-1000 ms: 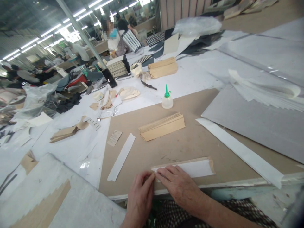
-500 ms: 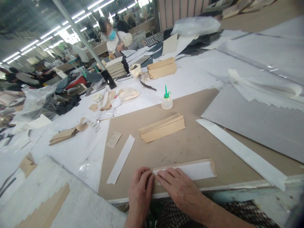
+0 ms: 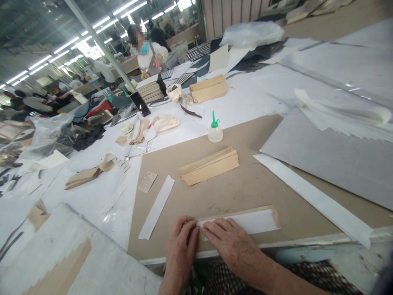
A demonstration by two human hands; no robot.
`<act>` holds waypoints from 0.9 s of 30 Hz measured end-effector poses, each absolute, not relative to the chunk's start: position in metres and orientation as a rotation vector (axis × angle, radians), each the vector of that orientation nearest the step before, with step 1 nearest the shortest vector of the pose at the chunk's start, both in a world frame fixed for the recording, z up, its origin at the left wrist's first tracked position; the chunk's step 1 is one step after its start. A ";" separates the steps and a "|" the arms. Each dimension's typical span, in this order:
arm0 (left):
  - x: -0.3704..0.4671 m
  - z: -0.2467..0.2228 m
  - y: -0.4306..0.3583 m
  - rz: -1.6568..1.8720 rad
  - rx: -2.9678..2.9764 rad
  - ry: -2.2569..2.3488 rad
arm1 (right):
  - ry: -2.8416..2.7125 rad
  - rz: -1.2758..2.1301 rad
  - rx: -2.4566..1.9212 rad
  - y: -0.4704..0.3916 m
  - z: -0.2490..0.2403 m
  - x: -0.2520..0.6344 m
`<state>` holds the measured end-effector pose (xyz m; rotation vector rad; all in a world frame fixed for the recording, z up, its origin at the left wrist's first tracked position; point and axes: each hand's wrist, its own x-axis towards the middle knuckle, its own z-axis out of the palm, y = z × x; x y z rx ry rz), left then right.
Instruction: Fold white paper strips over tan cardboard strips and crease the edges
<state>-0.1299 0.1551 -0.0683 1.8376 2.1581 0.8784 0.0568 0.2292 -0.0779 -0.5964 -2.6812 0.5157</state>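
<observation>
A tan strip with a white paper layer on it (image 3: 258, 221) lies along the front edge of the brown board (image 3: 166, 159). At its left end my left hand (image 3: 181, 241) is closed, thumb and fingertips pinching the tan edge. My right hand (image 3: 230, 243) rests over the strip's left half, fingers bent and together, the tips pressing close beside the left fingertips. The folded bit between the hands is mostly hidden. Behind them a stack of tan strips (image 3: 210, 166) lies on the board.
A bottle with a green spout (image 3: 215, 129) stands at the board's back edge. One white strip (image 3: 156, 207) and a paper tag (image 3: 147, 182) lie left. To the right are a long white strip (image 3: 313, 198) and a grey sheet (image 3: 331, 155). A co-worker (image 3: 150, 53) stands across the table.
Both hands stay in nearly the same place on the strip. The view has shifted very slightly, and the co-worker's hands have moved a little.
</observation>
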 end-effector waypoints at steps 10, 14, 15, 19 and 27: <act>-0.125 -0.065 0.153 0.455 2.274 2.221 | -2.683 0.551 -0.594 0.228 -0.078 0.057; -0.128 -0.060 0.154 0.396 2.196 2.179 | -2.685 0.564 -0.597 0.228 -0.076 0.058; -0.130 -0.060 0.154 0.494 2.121 2.161 | -2.689 0.564 -0.597 0.228 -0.075 0.058; -0.137 -0.061 0.152 0.836 1.779 2.101 | -2.691 0.553 -0.598 0.229 -0.073 0.058; -0.132 -0.072 0.145 0.882 1.981 2.062 | -2.697 0.556 -0.601 0.227 -0.073 0.058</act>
